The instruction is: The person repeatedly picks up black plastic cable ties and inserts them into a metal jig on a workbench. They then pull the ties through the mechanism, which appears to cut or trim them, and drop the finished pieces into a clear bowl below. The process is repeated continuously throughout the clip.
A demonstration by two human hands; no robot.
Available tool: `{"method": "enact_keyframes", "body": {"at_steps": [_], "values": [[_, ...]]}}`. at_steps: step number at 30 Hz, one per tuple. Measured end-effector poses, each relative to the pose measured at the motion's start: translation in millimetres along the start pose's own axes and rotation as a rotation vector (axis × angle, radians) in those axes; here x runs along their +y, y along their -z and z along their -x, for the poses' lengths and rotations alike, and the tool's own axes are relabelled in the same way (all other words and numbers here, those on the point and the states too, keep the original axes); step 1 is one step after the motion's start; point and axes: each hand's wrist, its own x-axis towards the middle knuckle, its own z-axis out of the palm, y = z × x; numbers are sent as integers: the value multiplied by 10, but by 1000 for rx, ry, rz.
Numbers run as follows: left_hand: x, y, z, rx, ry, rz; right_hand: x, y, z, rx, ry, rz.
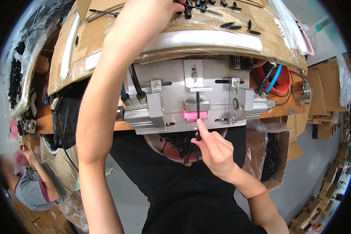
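My right hand (217, 154) pinches a slim black rod (198, 106) near its lower end. The rod stands lengthwise over the metal fixture (175, 72), its far end at the upright bracket (198, 89). It crosses a small metal block (190, 105) and a pink piece (190, 116) at the fixture's front. My left hand (168, 8) reaches far forward to the black parts (199, 7) on the cardboard. Its fingers look closed at the picture's top edge, which cuts them off in part; what they hold is unclear.
Cylinders (142, 115) with hoses flank the fixture. More black pieces lie on the cardboard (222, 50). Below, a round tub (160, 148) holds black rods, beside a lined box (279, 156) of them. A red basket (282, 80) stands right; another person (37, 183) sits left.
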Motion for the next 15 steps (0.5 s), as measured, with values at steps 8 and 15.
{"method": "enact_keyframes", "body": {"at_steps": [8,15], "values": [[127,568,231,6,249,417,-23,51,-43,-80,-21,118],[-96,653,1006,106,259,635,163,610,-920,-56,292,256]]}}
